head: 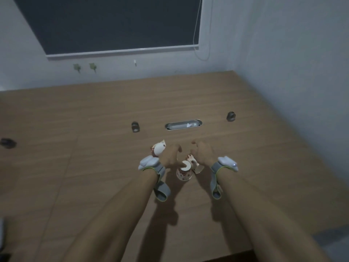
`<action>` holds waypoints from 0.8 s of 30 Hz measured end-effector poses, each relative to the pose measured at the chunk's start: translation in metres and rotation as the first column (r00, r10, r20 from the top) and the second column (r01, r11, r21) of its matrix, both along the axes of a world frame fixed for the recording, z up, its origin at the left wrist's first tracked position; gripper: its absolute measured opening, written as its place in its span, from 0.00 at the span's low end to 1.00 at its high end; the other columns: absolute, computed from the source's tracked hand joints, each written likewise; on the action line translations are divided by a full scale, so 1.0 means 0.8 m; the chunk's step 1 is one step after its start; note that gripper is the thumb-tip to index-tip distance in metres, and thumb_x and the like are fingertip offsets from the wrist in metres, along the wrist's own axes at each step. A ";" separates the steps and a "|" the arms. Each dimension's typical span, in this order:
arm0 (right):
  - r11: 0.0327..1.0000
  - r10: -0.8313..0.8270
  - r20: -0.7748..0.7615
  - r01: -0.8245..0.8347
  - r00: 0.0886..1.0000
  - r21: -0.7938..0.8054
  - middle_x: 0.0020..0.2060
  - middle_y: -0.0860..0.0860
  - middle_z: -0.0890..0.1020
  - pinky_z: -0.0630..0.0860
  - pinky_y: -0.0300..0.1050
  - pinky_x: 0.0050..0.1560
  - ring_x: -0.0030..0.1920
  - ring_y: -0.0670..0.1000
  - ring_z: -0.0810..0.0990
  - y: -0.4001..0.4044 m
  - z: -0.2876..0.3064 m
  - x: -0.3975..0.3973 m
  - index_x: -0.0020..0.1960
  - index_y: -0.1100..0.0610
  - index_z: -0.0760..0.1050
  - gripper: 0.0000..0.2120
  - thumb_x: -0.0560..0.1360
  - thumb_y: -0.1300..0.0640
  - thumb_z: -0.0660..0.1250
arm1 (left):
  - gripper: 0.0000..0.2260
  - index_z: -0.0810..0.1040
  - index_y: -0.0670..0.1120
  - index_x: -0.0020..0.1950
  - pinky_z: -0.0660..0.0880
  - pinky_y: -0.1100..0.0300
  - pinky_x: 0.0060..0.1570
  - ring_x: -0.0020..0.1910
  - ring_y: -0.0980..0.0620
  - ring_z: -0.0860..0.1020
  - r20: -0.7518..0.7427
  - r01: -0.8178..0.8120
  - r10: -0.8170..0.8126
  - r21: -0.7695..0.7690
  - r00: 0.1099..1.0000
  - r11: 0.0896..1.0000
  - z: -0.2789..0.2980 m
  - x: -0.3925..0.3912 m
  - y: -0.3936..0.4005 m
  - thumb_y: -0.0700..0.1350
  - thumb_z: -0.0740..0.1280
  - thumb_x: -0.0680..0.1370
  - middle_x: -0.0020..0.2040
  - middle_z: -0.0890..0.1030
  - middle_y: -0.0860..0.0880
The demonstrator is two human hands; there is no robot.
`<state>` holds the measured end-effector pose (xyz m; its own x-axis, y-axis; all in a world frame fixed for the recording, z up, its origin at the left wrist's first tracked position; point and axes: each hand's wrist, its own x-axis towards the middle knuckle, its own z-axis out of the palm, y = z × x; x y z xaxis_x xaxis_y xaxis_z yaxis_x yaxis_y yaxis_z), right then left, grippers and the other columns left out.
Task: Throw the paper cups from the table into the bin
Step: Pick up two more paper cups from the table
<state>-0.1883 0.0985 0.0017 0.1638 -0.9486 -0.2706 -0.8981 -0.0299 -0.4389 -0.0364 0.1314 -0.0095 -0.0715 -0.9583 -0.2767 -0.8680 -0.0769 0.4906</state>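
Observation:
Three white paper cups with a red pattern sit on the wooden table (94, 120). A crumpled cup (158, 149) lies tilted just left of my left hand (171, 154). Between my wrists, a second cup (184, 172) stands upside down. The third cup (195, 164), also crushed, lies partly hidden under my right hand (203, 153). Both hands hover palm down over the cups, thumbs toward each other and fingers loosely apart, and neither clearly grips a cup. Grey wristbands with white sensors are on both wrists. No bin is in view.
A metal cable slot (183, 125) is set into the table beyond my hands. Small dark round objects (135, 126) (231, 116) (8, 143) sit around it. Grey walls close the far and right sides, and a dark window blind hangs above.

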 end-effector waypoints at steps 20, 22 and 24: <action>0.975 0.170 -0.093 -0.154 0.981 0.160 0.68 0.59 0.76 0.73 0.53 0.67 0.69 0.60 0.74 -0.040 -0.061 -0.011 0.70 0.57 0.70 0.24 0.77 0.51 0.67 | 0.29 0.72 0.43 0.63 0.74 0.51 0.53 0.58 0.39 0.76 0.154 0.186 -0.186 0.012 0.970 0.982 -0.061 -0.036 -0.023 0.51 0.76 0.67 0.60 0.76 0.39; 0.973 0.182 -0.091 -0.165 0.979 0.164 0.66 0.60 0.77 0.74 0.53 0.65 0.67 0.61 0.75 -0.037 -0.066 -0.016 0.68 0.57 0.71 0.23 0.77 0.50 0.67 | 0.27 0.72 0.42 0.63 0.74 0.49 0.55 0.58 0.38 0.77 0.192 0.222 -0.222 0.021 0.956 0.975 -0.064 -0.039 -0.027 0.50 0.75 0.68 0.60 0.77 0.39; 0.969 0.191 -0.090 -0.173 0.977 0.176 0.66 0.59 0.78 0.73 0.52 0.65 0.67 0.61 0.75 -0.034 -0.071 -0.020 0.70 0.56 0.71 0.23 0.77 0.50 0.67 | 0.26 0.72 0.42 0.64 0.75 0.47 0.57 0.59 0.38 0.77 0.220 0.236 -0.242 0.054 0.945 0.970 -0.067 -0.042 -0.030 0.50 0.74 0.70 0.61 0.77 0.38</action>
<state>-0.2046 0.0711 -0.0548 0.2918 -0.8458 -0.4467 -0.9257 -0.1322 -0.3544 -0.0697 0.1072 -0.0629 -0.2309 -0.9128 -0.3368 -0.9495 0.1358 0.2830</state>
